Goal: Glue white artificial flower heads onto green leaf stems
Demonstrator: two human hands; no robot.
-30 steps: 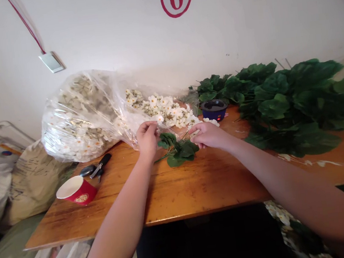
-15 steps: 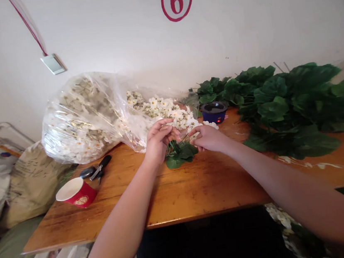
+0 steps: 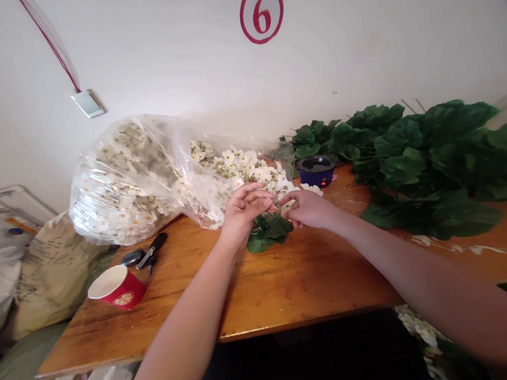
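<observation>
My left hand [image 3: 247, 209] and my right hand [image 3: 305, 208] are close together over the middle of the wooden table [image 3: 266, 293]. The fingers of both are bent toward each other, thumb and fingertips drawn in. Whatever lies between the fingertips is too small to make out. Just below them a small bunch of green leaves [image 3: 268, 232] shows, partly hidden by my left hand. White flowers [image 3: 250, 165] are heaped right behind my hands, spilling from a clear plastic bag [image 3: 118, 182].
A blue pot [image 3: 316, 172] with a red light stands behind my right hand. Large green leaves [image 3: 430, 162] cover the table's right side. At the left are a red paper cup [image 3: 125, 290] and nail clippers [image 3: 144, 257]. Sacks [image 3: 46, 271] stand beyond the left edge.
My left hand has moved slightly right, closer to my right hand, and its fingers now reach toward it. The whole view has shifted a little, so the scene sits lower.
</observation>
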